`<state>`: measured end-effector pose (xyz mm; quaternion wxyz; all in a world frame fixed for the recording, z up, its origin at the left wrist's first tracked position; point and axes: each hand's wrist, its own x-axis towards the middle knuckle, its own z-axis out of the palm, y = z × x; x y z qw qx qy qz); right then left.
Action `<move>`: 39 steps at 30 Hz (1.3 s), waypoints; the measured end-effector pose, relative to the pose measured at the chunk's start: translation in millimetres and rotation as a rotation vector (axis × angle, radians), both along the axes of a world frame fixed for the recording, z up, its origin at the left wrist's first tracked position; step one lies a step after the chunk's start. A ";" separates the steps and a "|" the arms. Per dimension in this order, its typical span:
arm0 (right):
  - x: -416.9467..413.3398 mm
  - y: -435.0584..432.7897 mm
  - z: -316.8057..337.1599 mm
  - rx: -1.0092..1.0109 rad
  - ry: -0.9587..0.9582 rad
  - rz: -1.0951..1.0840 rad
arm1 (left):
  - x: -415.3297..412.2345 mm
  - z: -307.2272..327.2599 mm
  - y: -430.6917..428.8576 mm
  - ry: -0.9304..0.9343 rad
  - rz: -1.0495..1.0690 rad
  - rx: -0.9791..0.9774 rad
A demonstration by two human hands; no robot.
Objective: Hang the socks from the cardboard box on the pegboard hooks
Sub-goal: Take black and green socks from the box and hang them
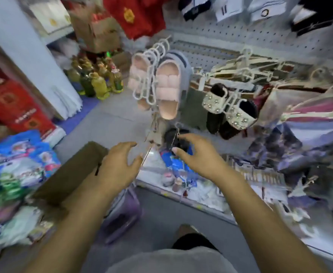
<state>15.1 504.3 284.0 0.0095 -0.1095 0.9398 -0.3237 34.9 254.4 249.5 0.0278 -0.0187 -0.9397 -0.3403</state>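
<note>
The view is blurred by motion. My left hand (120, 162) hovers with its fingers spread and nothing in it, over the far edge of the brown cardboard box (71, 174). My right hand (197, 154) reaches forward, fingers apart, just below a thin metal hook (178, 131) with a dark item (173, 138) hanging at it. I cannot tell if a fingertip touches the hook. The white pegboard (240, 40) fills the upper right, with black and white socks (311, 18) hanging at its top. The box's inside is hidden.
Pink slippers (167, 89) and studded dark slippers (230, 109) hang on white hangers ahead. A low shelf (191, 186) of small packaged goods runs under my right arm. Blue packets (18, 160) lie left, red boxes (14, 107) and bottles (98, 83) behind. A purple bin (122, 213) stands on the floor.
</note>
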 end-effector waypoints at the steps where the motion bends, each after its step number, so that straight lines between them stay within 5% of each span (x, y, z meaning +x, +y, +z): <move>1: 1.9 -19.5 -12.8 0.017 -0.035 0.050 | 13.0 -11.7 -19.9 -0.032 0.037 -0.008; 13: -22.4 -182.1 -111.6 0.150 -0.320 0.538 | 120.9 -102.8 -151.4 -0.302 0.679 -0.011; 26: -171.0 -328.4 -235.8 0.468 -0.497 0.818 | 59.0 -214.4 -219.8 -0.575 1.113 0.120; 34: -224.6 -399.3 -346.4 0.701 -0.701 0.718 | 30.4 -290.0 -245.9 -0.611 1.427 0.332; 39: -236.6 -435.3 -413.6 0.681 -0.702 0.606 | 29.6 -310.4 -244.3 -0.545 1.475 0.243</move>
